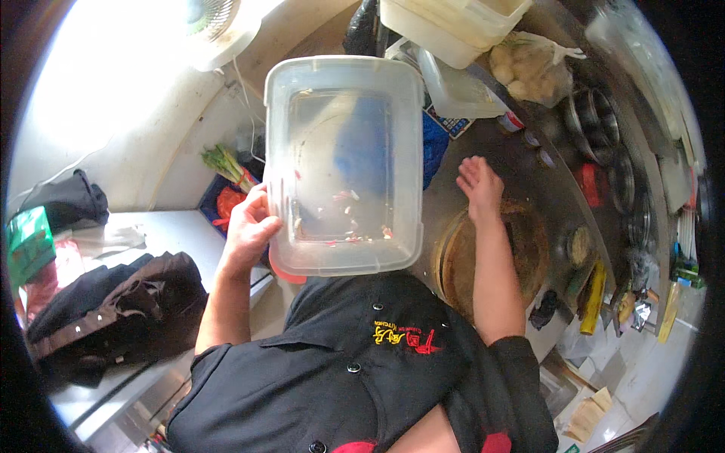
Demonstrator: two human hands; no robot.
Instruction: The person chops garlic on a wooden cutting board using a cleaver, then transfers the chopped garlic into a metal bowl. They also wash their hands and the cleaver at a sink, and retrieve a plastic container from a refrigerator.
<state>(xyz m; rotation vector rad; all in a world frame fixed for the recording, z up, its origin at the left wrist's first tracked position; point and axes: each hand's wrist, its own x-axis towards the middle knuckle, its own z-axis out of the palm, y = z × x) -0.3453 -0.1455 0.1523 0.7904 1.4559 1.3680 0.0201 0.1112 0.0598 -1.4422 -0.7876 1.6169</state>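
Note:
My left hand grips the left wall of a translucent plastic food container, held in front of my chest. Small red and pale scraps lie inside, mostly towards the near end of its floor. My right hand is off the container, to its right, with nothing in it and its fingers extended. Below that forearm is a round wooden chopping board on the dark counter. A blue thing, partly hidden by the container, lies behind its right side.
White plastic tubs and a bag of pale round items stand at the back right, near a calculator. Metal pots line the right shelf. Leafy green stalks and dark clothing are on the left.

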